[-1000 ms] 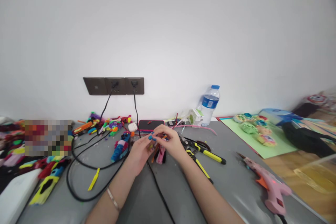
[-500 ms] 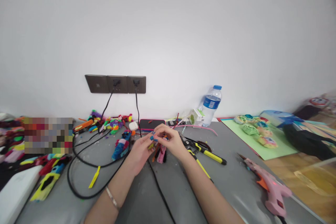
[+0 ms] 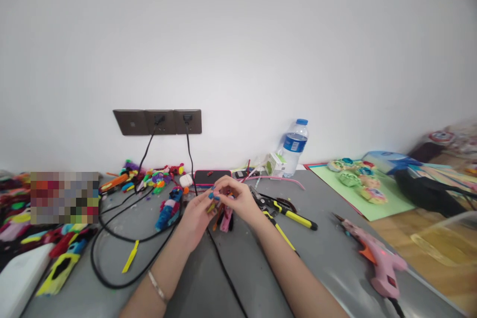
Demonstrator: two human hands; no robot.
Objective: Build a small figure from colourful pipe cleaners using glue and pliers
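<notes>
My left hand [image 3: 196, 215] and my right hand [image 3: 240, 201] meet over the middle of the grey table [image 3: 328, 258]. Both pinch a small pipe-cleaner figure [image 3: 224, 216] of pink, orange and black strands that hangs between the fingertips. My left fingers have blue nails and a thin bracelet [image 3: 157, 285] sits on that wrist. A black cable [image 3: 223, 271] runs under the hands toward me.
Yellow-handled pliers [image 3: 286, 213] lie right of my hands. A pink glue gun [image 3: 376, 261] rests at the right front. A water bottle [image 3: 292, 148], small green box [image 3: 275, 164] and phone [image 3: 208, 177] stand by the wall. Colourful pipe-cleaner figures [image 3: 156, 179] crowd the left; a green mat [image 3: 365, 194] lies right.
The hands stay together on the small figure, with the fingers shifting slightly. The view has drifted a little.
</notes>
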